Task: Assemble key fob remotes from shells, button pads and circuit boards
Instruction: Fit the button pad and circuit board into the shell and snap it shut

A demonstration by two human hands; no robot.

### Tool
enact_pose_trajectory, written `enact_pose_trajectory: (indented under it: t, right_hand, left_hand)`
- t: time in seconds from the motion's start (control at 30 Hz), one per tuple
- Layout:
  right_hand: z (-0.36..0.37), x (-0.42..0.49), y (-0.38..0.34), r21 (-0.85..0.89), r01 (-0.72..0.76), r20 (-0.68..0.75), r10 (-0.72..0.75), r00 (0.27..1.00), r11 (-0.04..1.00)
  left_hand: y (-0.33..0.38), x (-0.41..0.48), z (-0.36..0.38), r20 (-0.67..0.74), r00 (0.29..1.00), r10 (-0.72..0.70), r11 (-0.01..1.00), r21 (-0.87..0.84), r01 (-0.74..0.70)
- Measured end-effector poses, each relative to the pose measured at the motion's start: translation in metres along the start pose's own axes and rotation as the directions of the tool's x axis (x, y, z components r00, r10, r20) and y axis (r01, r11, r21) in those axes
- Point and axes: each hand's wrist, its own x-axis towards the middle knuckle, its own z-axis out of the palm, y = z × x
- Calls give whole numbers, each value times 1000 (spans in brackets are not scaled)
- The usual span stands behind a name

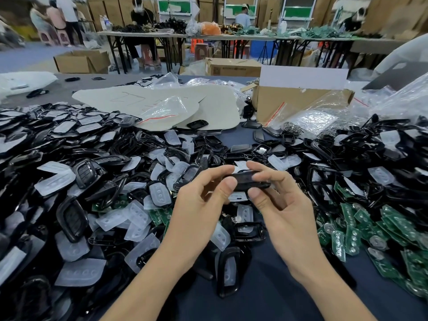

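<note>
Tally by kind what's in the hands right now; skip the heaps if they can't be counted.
Held black fob shell, pinched by left hand and right hand: 1
Held button pads visible: 0
Held circuit boards visible: 0
Total in hand: 1
Heaps of loose shells, clear pads and green boards: uncountable.

Ahead of the right grip [284,205] and a little right, I see an open cardboard box [273,98] on the worktop [273,293], with clear zip bags [303,117] slumped against it. Ahead-left lie white foam sheets [162,100]. Well beyond are folding tables [129,33] and people [141,17].
</note>
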Motion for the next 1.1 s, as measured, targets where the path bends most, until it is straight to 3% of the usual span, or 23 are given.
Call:
enact_pose_trajectory:
  t: [0.2,0.4,0.7,0.9,1.0,1.1]
  right_hand:
    - [0,4,-1,148,-39,-13,41,999,988]
    - [0,3,-4,62,30,0,-30,1000,998]
    - [2,1,-3,-39,79,-13,-80,997,996]
    - [4,-6,-11,-51,83,-51,-85,995,995]
    - [-3,-22,-23,-40,65,-127,-70,989,997]
    - [-30,-52,-37,9,50,-353,-44,935,999]
  left_hand:
    - [-4,3,0,37,999,0,999,-52,2]
    - [-5,0,2,52,998,39,999,-10,-39]
    - [3,-5,7,9,967,256,956,144,-254]
    - [7,-10,13,-21,968,252,960,130,-247]
    - [21,-19,30,-23,973,228,974,14,-228]
    - [41,-36,68,117,979,167,979,-136,-151]
